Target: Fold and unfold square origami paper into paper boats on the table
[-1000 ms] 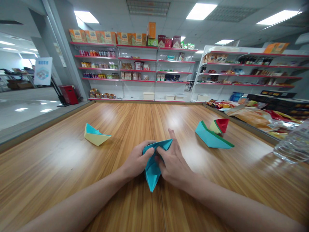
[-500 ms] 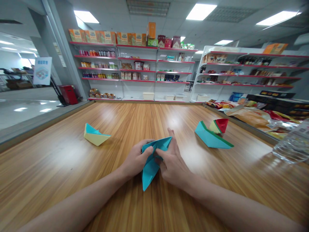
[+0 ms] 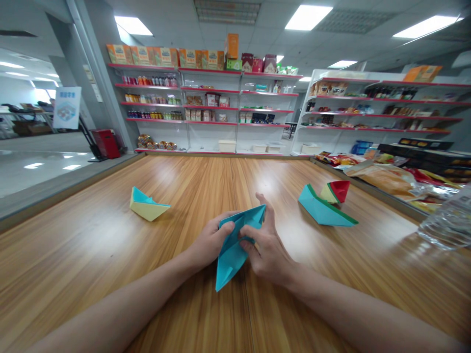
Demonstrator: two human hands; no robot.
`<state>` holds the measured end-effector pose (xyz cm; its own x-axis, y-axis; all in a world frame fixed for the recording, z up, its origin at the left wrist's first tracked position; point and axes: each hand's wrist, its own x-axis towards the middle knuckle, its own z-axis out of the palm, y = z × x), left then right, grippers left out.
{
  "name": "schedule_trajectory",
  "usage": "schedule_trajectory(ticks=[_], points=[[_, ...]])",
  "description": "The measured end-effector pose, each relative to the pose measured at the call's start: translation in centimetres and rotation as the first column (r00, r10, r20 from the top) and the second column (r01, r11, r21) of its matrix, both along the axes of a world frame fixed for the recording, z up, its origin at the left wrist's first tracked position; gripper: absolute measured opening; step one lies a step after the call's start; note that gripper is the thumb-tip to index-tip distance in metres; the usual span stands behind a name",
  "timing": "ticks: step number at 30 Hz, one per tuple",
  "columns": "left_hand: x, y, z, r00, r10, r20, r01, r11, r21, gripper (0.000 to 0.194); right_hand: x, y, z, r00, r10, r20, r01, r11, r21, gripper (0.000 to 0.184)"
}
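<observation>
Between my two hands is a blue paper boat point(image 3: 230, 259), its hollow side facing me and one pointed end tipped down toward the near edge. My left hand point(image 3: 211, 241) is closed on its left side, the thumb pressed on the inner fold. My right hand point(image 3: 268, 247) grips the right side, with thumb and forefinger inside the fold and other fingers behind the paper. To the left stands a yellow paper boat point(image 3: 147, 211) with a blue inside. At right are a blue paper boat with a green edge point(image 3: 324, 211) and a smaller red and yellow one point(image 3: 337, 191).
The boats stand on a wood-grain table point(image 3: 176, 314). At the right edge is a clear plastic bottle point(image 3: 447, 220), partly cut off. Beyond it lie snack packets point(image 3: 382, 179) and dark boxes point(image 3: 423, 154). Stocked shelves point(image 3: 209, 105) line the back.
The blue boat in my hands has turned, its near point swinging left and its upper right point rising slightly. My right thumb and forefinger have shifted in the fold. The other boats stay put.
</observation>
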<state>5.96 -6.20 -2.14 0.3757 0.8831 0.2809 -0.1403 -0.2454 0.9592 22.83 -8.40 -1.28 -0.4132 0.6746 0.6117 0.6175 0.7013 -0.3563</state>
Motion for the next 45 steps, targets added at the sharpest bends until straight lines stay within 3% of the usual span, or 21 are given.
schedule_trajectory(ticks=[6, 10, 19, 26, 36, 40, 45], points=[[0.2, -0.1, 0.3, 0.998, -0.022, 0.057, 0.025, 0.997, -0.069, 0.039, 0.0, 0.2, 0.0, 1.0, -0.019, 0.003, 0.02, 0.999, -0.036, 0.011], [0.2, -0.2, 0.6, 1.0, 0.016, 0.008, -0.015, 0.995, -0.094, 0.042, -0.1, 0.5, -0.3, 0.997, -0.064, 0.035, 0.065, 0.998, -0.023, 0.012], [-0.1, -0.3, 0.8, 0.988, 0.062, -0.143, -0.057, 0.998, 0.037, 0.055, -0.1, 0.9, -0.5, 0.986, -0.166, 0.013, 0.164, 0.982, 0.093, 0.012], [0.1, -0.7, 1.1, 0.993, 0.004, -0.119, -0.001, 1.0, 0.026, 0.05, -0.1, 1.0, -0.3, 0.983, -0.138, -0.118, 0.141, 0.99, 0.019, 0.017], [0.0, -1.0, 1.3, 0.994, -0.047, -0.095, 0.045, 0.999, -0.019, 0.046, 0.3, 2.3, -0.9, 0.9, -0.279, -0.334, 0.254, 0.96, -0.118, 0.02], [0.1, -0.9, 1.2, 0.992, -0.045, -0.114, 0.042, 0.999, -0.029, 0.054, 0.4, 2.6, -1.0, 0.889, -0.264, -0.375, 0.216, 0.962, -0.164, 0.022], [0.4, -0.8, 1.5, 0.988, -0.049, -0.15, 0.026, 0.988, -0.153, 0.059, 0.3, 2.3, -0.5, 0.869, -0.173, -0.464, 0.087, 0.976, -0.201, 0.022]])
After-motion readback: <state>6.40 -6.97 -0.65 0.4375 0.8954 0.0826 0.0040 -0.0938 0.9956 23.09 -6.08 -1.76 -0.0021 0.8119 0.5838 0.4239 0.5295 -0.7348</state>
